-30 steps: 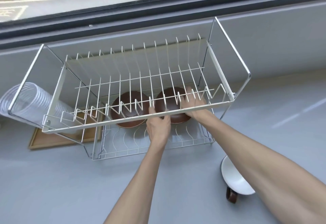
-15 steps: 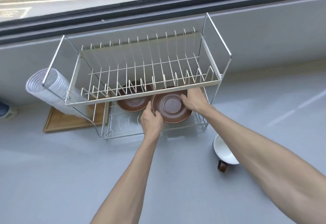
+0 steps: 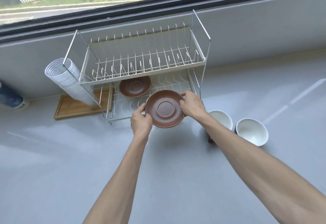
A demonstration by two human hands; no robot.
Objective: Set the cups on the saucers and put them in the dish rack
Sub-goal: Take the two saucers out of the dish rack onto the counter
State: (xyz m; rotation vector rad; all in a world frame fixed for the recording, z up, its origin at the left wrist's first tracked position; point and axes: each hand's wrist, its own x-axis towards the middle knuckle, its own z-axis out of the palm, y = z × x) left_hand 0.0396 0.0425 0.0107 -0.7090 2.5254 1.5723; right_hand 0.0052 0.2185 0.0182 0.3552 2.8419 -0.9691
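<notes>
centrally, a round brown saucer (image 3: 165, 108) with a matte glaze and a raised centre ring is held level at the front edge of the dish rack's (image 3: 141, 59) lower tier; the left hand (image 3: 141, 122) pinches its lower-left rim and the right hand (image 3: 191, 104) grips its right rim. a second brown saucer (image 3: 135, 86) lies flat on the wavy wire shelf behind it. right of the wrist, two white-lined bowl-shaped cups (image 3: 251, 131) stand on the smooth grey counter (image 3: 70, 162). at left, a stack of ribbed clear cups (image 3: 65, 77) leans over a wooden tray (image 3: 75, 107).
</notes>
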